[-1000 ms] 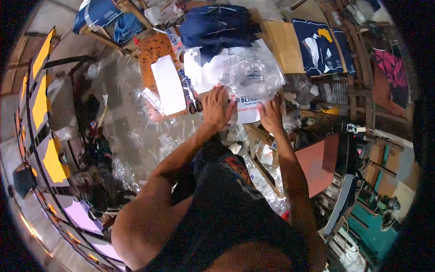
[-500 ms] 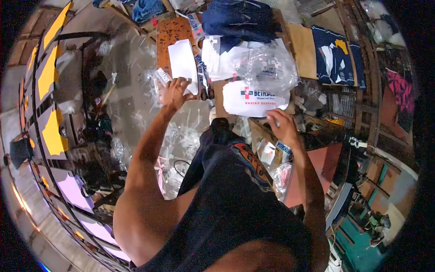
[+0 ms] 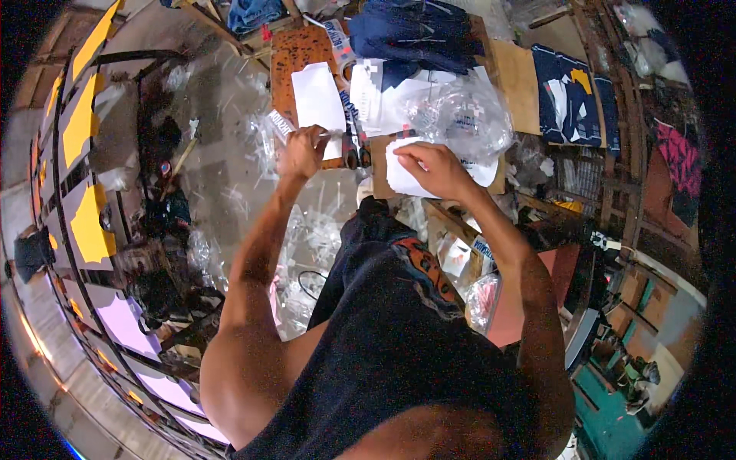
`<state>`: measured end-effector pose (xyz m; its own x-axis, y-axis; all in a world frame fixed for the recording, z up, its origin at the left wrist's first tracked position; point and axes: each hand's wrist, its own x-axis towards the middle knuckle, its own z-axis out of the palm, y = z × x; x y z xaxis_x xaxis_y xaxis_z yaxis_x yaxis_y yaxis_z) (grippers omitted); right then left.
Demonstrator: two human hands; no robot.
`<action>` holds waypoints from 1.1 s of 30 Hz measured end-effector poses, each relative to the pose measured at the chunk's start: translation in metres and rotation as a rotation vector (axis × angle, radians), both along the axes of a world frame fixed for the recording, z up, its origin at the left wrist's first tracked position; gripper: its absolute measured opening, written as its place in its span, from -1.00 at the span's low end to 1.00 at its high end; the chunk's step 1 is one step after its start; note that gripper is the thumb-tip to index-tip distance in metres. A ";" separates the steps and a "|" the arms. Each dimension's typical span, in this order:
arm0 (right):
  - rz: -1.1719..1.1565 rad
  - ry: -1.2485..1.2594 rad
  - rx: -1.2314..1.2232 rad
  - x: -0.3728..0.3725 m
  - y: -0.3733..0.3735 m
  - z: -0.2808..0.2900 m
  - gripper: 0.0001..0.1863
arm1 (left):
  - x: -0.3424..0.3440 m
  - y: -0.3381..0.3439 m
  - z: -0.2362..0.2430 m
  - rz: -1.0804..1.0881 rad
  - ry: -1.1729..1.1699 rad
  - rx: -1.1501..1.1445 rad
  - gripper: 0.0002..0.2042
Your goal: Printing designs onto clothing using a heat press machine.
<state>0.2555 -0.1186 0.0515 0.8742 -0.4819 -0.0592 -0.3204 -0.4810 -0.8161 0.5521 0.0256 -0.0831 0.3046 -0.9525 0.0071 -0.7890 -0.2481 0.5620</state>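
Topping a board (image 3: 295,50) (littered floor (image 3: 230,146) beside) is paper (image 3: 316,96).

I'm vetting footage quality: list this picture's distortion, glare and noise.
Head view: the black rack bows near the rim; head view: highlights streak the clear plastic, and the white sheet by the right hand looks nearly washed out; head view: grain speckles the dark shirt.

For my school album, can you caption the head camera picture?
Left hand at a white sheet, right hand over a printed white piece, dark blue cloth beyond.
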 end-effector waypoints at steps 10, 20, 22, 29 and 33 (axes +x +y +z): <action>0.002 -0.112 -0.025 0.074 -0.017 0.026 -0.47 | 0.000 -0.045 0.145 -0.241 0.494 0.121 -0.71; 0.062 0.138 0.580 0.024 0.005 0.025 -0.65 | 0.014 0.014 -0.020 -0.178 -0.094 0.104 -0.28; -0.019 0.122 0.630 -0.001 0.009 0.011 -0.67 | -0.005 0.011 -0.002 -0.163 -0.126 0.151 -0.46; -0.114 0.120 0.608 -0.025 0.020 -0.007 -0.70 | 0.012 0.011 -0.012 -0.342 -0.255 0.064 -0.60; -0.170 0.059 0.613 -0.030 0.023 -0.002 -0.68 | 0.011 0.007 -0.013 -0.268 -0.156 -0.010 -0.66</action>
